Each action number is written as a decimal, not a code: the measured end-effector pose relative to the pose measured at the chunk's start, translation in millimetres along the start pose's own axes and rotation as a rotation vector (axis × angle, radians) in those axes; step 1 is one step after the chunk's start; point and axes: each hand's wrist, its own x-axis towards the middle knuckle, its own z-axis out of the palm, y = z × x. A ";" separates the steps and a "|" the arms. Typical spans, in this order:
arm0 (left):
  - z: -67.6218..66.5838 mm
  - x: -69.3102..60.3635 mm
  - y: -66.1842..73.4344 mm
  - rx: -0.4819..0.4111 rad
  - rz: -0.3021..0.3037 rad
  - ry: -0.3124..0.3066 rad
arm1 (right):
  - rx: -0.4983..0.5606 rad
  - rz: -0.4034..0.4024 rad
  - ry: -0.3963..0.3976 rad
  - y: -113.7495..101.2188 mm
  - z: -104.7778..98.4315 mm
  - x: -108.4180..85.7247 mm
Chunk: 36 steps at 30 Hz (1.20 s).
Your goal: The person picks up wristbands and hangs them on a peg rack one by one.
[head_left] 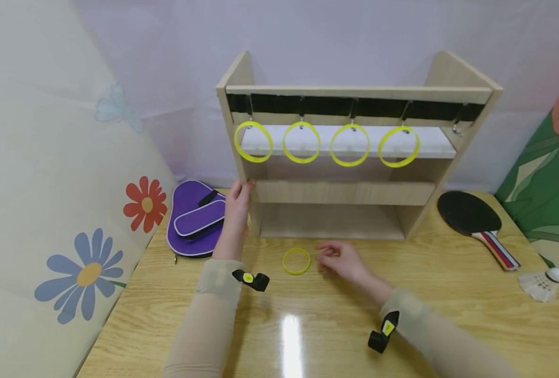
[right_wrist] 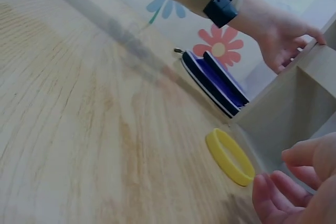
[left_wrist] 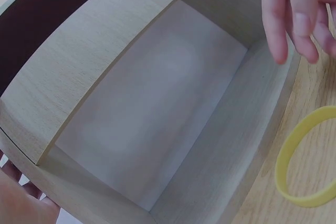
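My left hand [head_left: 238, 207] grips the left side panel of a small wooden shelf [head_left: 345, 192], with the thumb at the front edge. Beside the yellow ring [head_left: 297, 261] lying flat on the table, my right hand [head_left: 341, 261] hovers with loosely bent fingers and nothing between them. A small gap separates those fingertips from the ring [right_wrist: 229, 157] in the right wrist view. Yellow rings [head_left: 349, 145] also hang from several metal hooks along the shelf's black strip [head_left: 329, 105]. The rightmost hook [head_left: 456, 129] carries no ring.
A purple zip case [head_left: 196, 220] lies left of the shelf. On the right are a black table tennis bat [head_left: 469, 212] and a shuttlecock [head_left: 542, 285]. Flower-printed cloth [head_left: 88, 275] borders the wooden table [head_left: 279, 315] at the sides.
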 end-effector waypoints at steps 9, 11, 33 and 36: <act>0.0 -0.5 -0.2 -0.006 -0.006 -0.007 | 0.060 0.035 0.012 7.5 13.1 4.5; 0.0 -0.5 -0.2 -0.005 -0.006 -0.007 | 0.062 0.042 0.013 7.5 14.8 5.8; 0.9 0.7 -1.5 -0.023 0.003 0.005 | 0.015 0.088 0.034 13.6 19.1 16.3; 0.7 1.4 -1.9 -0.023 0.005 0.009 | -0.008 0.080 0.039 13.9 21.4 17.0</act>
